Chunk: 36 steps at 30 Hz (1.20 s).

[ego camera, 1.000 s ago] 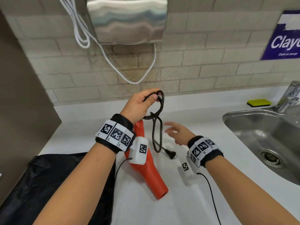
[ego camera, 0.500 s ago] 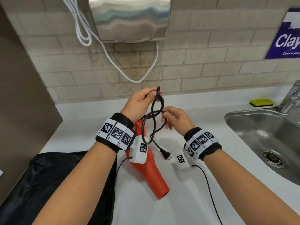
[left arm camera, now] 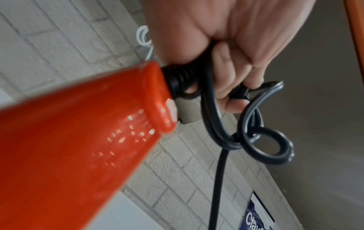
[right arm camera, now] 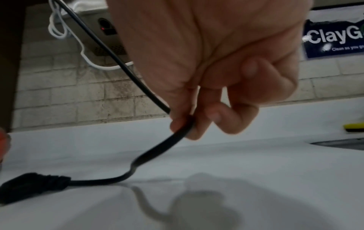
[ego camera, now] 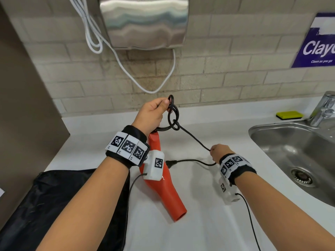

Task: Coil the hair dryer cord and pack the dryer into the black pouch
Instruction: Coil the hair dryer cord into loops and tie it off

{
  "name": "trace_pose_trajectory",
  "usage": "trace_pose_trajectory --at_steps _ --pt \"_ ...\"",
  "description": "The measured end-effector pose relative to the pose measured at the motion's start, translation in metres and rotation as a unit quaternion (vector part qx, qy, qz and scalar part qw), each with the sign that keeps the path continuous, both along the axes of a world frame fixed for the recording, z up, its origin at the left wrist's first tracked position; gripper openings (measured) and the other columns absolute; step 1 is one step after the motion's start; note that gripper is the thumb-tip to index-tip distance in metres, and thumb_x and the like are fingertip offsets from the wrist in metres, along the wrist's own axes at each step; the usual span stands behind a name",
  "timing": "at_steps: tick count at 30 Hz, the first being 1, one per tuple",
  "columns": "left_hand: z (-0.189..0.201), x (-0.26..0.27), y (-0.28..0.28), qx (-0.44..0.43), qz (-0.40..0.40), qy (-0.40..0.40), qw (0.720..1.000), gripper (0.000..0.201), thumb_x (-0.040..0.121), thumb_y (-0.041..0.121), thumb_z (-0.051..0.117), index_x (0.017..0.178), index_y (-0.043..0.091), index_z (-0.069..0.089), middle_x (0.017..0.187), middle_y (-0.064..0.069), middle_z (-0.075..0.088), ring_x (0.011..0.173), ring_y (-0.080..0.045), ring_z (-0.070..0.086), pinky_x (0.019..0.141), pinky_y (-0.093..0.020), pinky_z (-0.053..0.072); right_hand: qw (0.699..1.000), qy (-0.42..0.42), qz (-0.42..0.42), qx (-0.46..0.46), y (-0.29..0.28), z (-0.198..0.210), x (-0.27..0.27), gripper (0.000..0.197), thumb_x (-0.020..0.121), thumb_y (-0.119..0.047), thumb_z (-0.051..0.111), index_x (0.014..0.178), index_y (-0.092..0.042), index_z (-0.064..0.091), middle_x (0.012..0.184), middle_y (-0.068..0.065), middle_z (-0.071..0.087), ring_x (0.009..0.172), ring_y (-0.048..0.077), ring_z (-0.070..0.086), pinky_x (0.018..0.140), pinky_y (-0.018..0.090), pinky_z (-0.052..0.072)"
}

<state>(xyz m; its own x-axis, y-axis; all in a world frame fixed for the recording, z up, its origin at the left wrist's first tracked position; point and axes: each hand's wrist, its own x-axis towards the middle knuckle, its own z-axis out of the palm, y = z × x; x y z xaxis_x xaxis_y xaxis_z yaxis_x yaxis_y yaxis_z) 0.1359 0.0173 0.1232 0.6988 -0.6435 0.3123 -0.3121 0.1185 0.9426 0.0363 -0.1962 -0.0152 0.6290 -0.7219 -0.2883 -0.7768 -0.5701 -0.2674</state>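
Both hands grip cord [ego camera: 194, 140]; sink [ego camera: 268, 131] right, sponge [ego camera: 289, 115] behind.

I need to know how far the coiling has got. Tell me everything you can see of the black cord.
The black cord is thin, smooth and rubbery-looking. It leaves a ribbed collar at the orange dryer handle's end. The left hand grips a few small loops; the right hand pinches the free length. Its plug lies on the white counter.

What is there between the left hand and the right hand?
A taut stretch of the black cord runs from the coil in the left hand down to the right hand, with bare white counter behind it; the head view shows this.
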Motion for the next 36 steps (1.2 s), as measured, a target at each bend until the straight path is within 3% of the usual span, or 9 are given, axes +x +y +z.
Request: trace_pose_trajectory --at_steps 7,12,17,20,24,27,30,33,36 --pt "0.002 0.0 0.0 0.001 0.015 0.019 1.0 0.027 0.098 0.023 0.04 0.081 0.022 0.061 0.073 -0.005 0.058 0.028 -0.001 0.023 0.031 -0.013 0.018 0.987 0.142 0.049 -0.056 0.015 0.007 -0.007 0.022 0.083 -0.011 0.052 0.061 -0.012 0.049 0.087 0.004 0.064 0.077 0.023 0.059 0.074 0.03 0.05" --pt "0.001 0.003 -0.001 0.006 0.031 0.027 0.999 0.027 0.097 0.028 0.042 0.078 0.024 0.061 0.08 -0.015 0.049 0.03 -0.001 0.021 0.033 -0.014 0.016 0.973 0.17 0.097 -0.122 0.025 0.009 -0.019 0.019 0.086 -0.008 0.047 0.096 -0.012 0.063 0.096 0.003 0.065 0.088 0.021 0.061 0.081 0.029 0.049" --pt "0.004 -0.002 -0.005 0.02 0.01 0.023 0.999 0.026 0.097 0.024 0.041 0.08 0.021 0.06 0.073 -0.002 0.058 0.027 -0.001 0.023 0.031 -0.012 0.018 0.96 0.169 0.189 -0.121 0.034 0.015 -0.022 0.018 0.084 -0.007 0.047 0.1 -0.01 0.055 0.097 0.004 0.058 0.095 0.025 0.06 0.09 0.033 0.051" --pt "0.004 -0.003 -0.007 0.033 -0.01 0.013 0.999 0.024 0.097 0.022 0.041 0.086 0.016 0.061 0.074 -0.004 0.056 0.026 -0.001 0.023 0.031 -0.011 0.017 0.99 -0.041 0.134 0.022 0.037 0.033 -0.007 0.056 0.087 -0.004 0.045 0.138 -0.023 0.033 0.133 0.013 0.049 0.109 0.026 0.055 0.093 0.031 0.047" --pt "0.004 -0.005 -0.011 0.047 -0.031 -0.009 0.998 0.023 0.097 0.019 0.04 0.105 0.009 0.059 0.072 -0.001 0.054 0.026 -0.001 0.025 0.032 -0.009 0.02 0.88 -0.344 0.255 0.204 0.065 0.074 -0.001 0.056 0.09 0.005 0.04 0.138 -0.022 0.035 0.139 0.002 0.044 0.121 0.013 0.044 0.103 0.022 0.031" --pt "0.003 -0.004 -0.014 0.053 -0.032 -0.02 0.998 0.023 0.097 0.018 0.04 0.107 0.01 0.059 0.075 -0.002 0.054 0.027 -0.001 0.029 0.033 -0.008 0.022 0.814 -0.427 0.297 0.259 0.081 0.089 0.004 0.033 0.092 0.007 0.038 0.116 -0.009 0.055 0.108 -0.01 0.061 0.098 -0.009 0.055 0.087 0.005 0.041" --pt "0.004 -0.004 -0.013 0.044 -0.046 -0.013 0.998 0.022 0.097 0.018 0.04 0.101 0.011 0.061 0.073 -0.002 0.054 0.028 0.0 0.025 0.032 -0.011 0.018 0.785 -0.475 0.265 0.296 0.084 0.091 0.005 0.033 0.092 0.008 0.037 0.094 -0.018 0.058 0.062 -0.012 0.061 0.057 -0.004 0.054 0.061 0.01 0.043" --pt "0.005 -0.002 -0.009 0.047 -0.072 -0.012 0.996 0.024 0.097 0.018 0.038 0.088 0.015 0.06 0.061 0.005 0.049 0.028 0.0 0.023 0.032 -0.011 0.016 0.796 -0.48 0.226 0.291 0.081 0.099 0.005 0.033 0.093 0.004 0.038 0.093 -0.02 0.061 0.062 -0.001 0.048 0.04 -0.001 0.037 0.042 0.011 0.029" --pt "0.008 -0.001 -0.006 0.059 -0.105 -0.013 0.993 0.026 0.098 0.017 0.035 0.088 0.017 0.059 0.049 0.011 0.046 0.027 0.0 0.022 0.031 -0.01 0.016 0.798 -0.488 0.221 0.276 0.078 0.115 0.009 0.033 0.093 0.002 0.04 0.09 -0.019 0.065 0.066 0.002 0.051 0.038 0.0 0.033 0.039 0.011 0.025"
